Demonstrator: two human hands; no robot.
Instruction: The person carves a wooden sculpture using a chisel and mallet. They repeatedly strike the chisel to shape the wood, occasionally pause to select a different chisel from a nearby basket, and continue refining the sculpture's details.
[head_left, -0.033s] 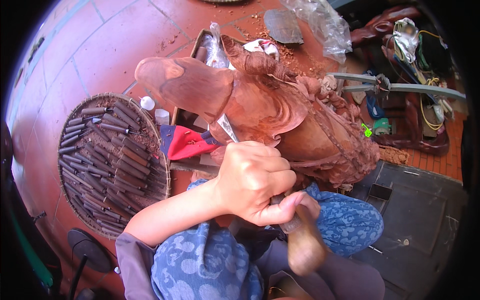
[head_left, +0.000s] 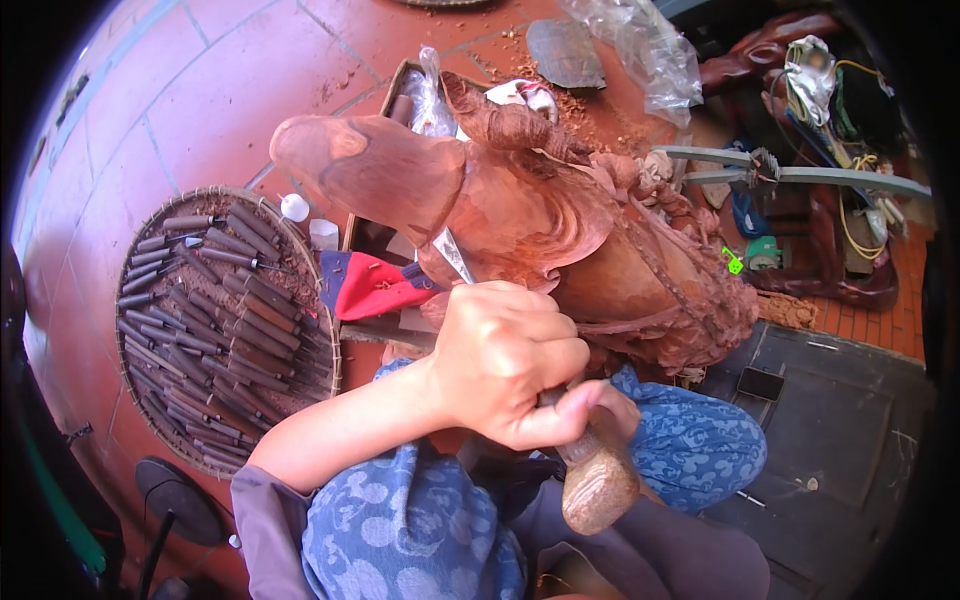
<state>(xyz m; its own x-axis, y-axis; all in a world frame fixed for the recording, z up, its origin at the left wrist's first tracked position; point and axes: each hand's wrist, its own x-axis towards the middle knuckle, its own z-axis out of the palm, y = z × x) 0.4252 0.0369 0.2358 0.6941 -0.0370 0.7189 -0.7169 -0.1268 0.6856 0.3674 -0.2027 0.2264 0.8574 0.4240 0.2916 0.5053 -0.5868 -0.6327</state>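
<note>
My left hand (head_left: 510,355) is closed around a chisel (head_left: 452,250). The flat metal blade pokes out past the knuckles and meets the carved reddish wood figure (head_left: 560,225) at its neck-like groove. The fist hides most of the handle. Partly behind my left thumb, my right hand (head_left: 622,412) is curled on a club-shaped wooden mallet (head_left: 600,490). The rounded end of the mallet points down toward my lap, close by the chisel's handle. The figure lies across in front of my knees, with a smooth rounded end at left and rough carving at right.
A round woven tray (head_left: 335,350) at left holds many dark-handled carving tools. A red and navy cloth (head_left: 375,285) lies beside the figure. Behind it are a box (head_left: 385,105), wood chips and clear plastic (head_left: 670,70). A dark board (head_left: 840,430) lies at right.
The mallet's end has shifted slightly up and left, and it looks sharp where it was blurred. My left hand, the chisel and the figure stay practically in place.
</note>
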